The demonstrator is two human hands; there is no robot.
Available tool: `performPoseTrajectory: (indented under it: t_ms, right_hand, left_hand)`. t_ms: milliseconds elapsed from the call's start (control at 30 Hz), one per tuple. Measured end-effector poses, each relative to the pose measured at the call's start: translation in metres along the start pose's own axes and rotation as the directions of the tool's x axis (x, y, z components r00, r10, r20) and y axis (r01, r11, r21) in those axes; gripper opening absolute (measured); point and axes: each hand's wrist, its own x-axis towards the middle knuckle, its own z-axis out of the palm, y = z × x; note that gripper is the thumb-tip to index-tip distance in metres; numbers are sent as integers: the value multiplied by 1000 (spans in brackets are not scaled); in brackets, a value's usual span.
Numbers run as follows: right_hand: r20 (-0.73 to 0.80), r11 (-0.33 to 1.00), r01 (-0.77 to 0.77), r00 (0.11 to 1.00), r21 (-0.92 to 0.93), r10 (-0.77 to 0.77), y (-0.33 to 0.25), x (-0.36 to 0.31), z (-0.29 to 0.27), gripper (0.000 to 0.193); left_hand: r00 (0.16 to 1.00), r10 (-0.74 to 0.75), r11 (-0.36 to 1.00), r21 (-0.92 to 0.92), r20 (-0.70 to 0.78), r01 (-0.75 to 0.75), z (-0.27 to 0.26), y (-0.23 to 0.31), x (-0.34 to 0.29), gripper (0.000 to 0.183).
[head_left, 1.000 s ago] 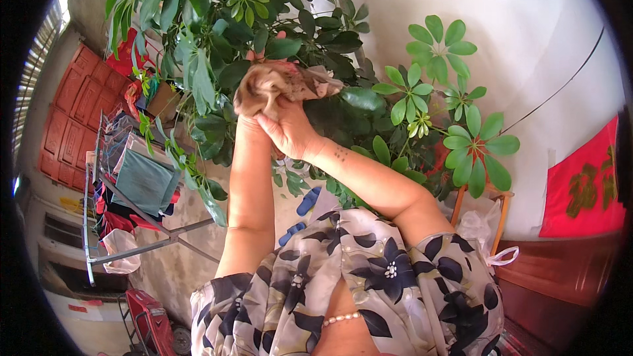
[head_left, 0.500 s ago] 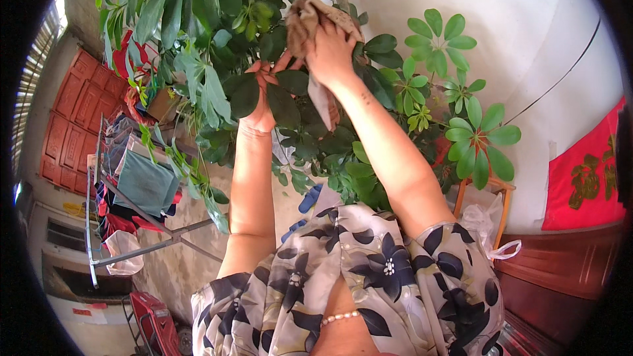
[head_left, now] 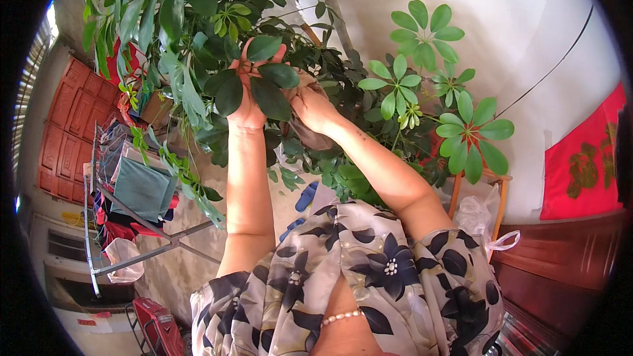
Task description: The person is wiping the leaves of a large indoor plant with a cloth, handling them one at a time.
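Observation:
My left hand (head_left: 246,95) is raised into a big potted plant (head_left: 198,20), its palm cupping a cluster of dark green leaves (head_left: 270,82) from behind. Just to its right, my right hand (head_left: 315,109) grips a crumpled brown cloth (head_left: 308,137) and presses it against the same leaves. Part of the cloth hangs below that hand; the rest is hidden by foliage. Both forearms reach up from my flower-patterned top.
A lighter green leafy plant (head_left: 435,92) stands to the right before a white wall. A metal drying rack (head_left: 109,224) with hung clothes is at left by a red door (head_left: 62,132). A wooden stand with a plastic bag (head_left: 478,214), a red banner (head_left: 583,165) and blue slippers (head_left: 304,196) are nearby.
My right hand has come down with the cloth from the higher leaves. My left hand has moved up slightly and now cups a leaf cluster beside it.

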Motion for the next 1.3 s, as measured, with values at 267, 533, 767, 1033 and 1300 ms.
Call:
performPoseTrajectory:
  t_ms: [267,533,767,1033,1300]
  right_hand:
    - [29,999,-30,999,25,30,-25,-22,0,33]
    - [13,999,36,999,15,-36,-5,-32,3,32]
    - [1,1000,-20,1000,9,20,-15,-45,-12,30]
    - [2,976,51,999,-212,-52,-12,-46,-35,37]
    - [-70,988,-151,986,19,152,5,-52,-45,40]
  left_hand:
    - [997,-15,999,-37,73,18,-6,0,-3,44]
    - [998,1,999,43,-61,2,-9,-1,-8,43]
    - [974,-225,974,35,-15,226,11,-19,-20,57]
    - [952,-295,921,241,-82,306,-4,-30,-34,63]
    - [938,-284,859,380,-200,342,-6,-32,-64,52]
